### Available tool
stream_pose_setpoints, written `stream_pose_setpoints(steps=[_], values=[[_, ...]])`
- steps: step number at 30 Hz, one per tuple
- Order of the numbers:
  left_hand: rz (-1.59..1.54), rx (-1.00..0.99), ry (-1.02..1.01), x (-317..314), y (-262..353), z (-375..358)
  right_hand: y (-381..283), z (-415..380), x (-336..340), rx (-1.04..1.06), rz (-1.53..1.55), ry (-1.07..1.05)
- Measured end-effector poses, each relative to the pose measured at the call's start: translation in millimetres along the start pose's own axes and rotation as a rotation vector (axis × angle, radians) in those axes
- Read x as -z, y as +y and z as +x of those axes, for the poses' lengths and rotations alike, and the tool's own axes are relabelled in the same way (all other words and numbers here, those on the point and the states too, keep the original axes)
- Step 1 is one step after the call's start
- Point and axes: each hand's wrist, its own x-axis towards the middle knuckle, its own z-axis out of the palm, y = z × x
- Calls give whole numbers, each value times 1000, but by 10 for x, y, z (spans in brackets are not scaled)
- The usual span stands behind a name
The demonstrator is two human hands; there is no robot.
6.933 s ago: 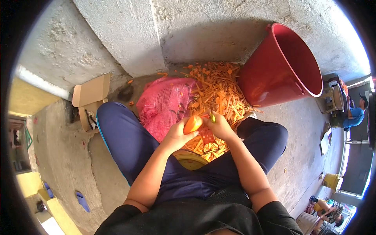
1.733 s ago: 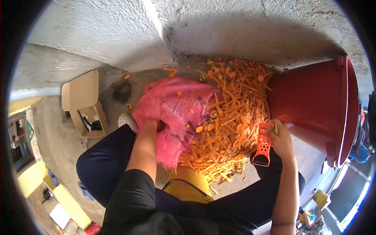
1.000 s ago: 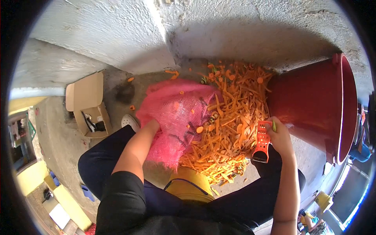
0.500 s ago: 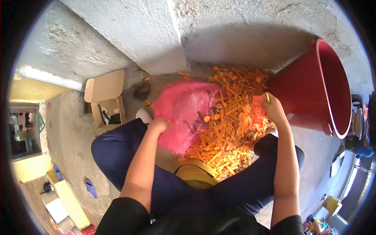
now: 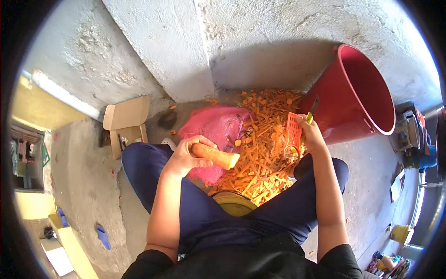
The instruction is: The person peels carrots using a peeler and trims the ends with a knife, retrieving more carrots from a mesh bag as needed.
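My left hand (image 5: 183,158) is wrapped round a thick carrot (image 5: 216,157), its pale cut end pointing right. The carrot is above a pink mesh sack (image 5: 211,125) on the floor. In my right hand (image 5: 313,136) are a knife (image 5: 314,108) with a yellow-green handle, blade up, and a flat orange perforated plastic tool (image 5: 293,128) that looks like a hand grater. A ring shows at the tool's lower end. Beneath and beside both hands spreads a heap of carrot peelings and slices (image 5: 265,144).
A large dark red tub (image 5: 325,97) leans at the right by the wall (image 5: 265,65). Between my legs sits a yellow round container (image 5: 234,207). An open cardboard box (image 5: 125,114) and a blue slipper (image 5: 103,237) are at the left.
My left hand, earlier low at the sack's edge, has come up and right with a carrot in it. My right hand has shifted slightly, and the knife blade now shows. The view has tilted.
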Motion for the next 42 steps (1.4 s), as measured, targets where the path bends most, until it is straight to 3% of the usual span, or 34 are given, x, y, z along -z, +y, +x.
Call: stream_pose_setpoints(steps=[4, 8, 9, 12, 16, 19, 24, 26, 27, 28, 31, 34, 42], values=[[-548, -143, -140, -239, -428, 124, 114, -283, -148, -76, 301, 46], [-946, 108, 105, -687, -738, 135, 344, -510, -333, -107, 383, 59], [-1009, 135, 80, -734, -802, 171, 379, -555, -405, -63, 390, 102], [-998, 255, 108, -766, -882, 233, 383, -712, -540, -92, 371, 91], [-815, 440, -11, -643, -992, 281, 399, -706, -592, -78, 329, 140], [-793, 410, 74, -756, -1048, 245, 394, -678, -558, -67, 271, 124], [-818, 514, 74, -759, -1168, 244, 467, -587, -570, 50, 149, 268], [-658, 578, 158, -879, -1012, 216, 370, -669, -788, 124, 137, 350], [-599, 610, 208, -923, -963, 208, 438, -623, -798, 179, -38, 406], [-538, 641, 257, -943, -947, 207, 528, -555, -779, 259, -85, 334], [-762, 564, -14, -835, -1183, 259, 395, -750, -1030, 312, -297, 286], [-739, 553, -89, -816, -1260, 319, 387, -768, -1117, 293, -219, 255], [-771, 577, -95, -888, -1152, 333, 346, -746, -1083, 361, -470, 293]])
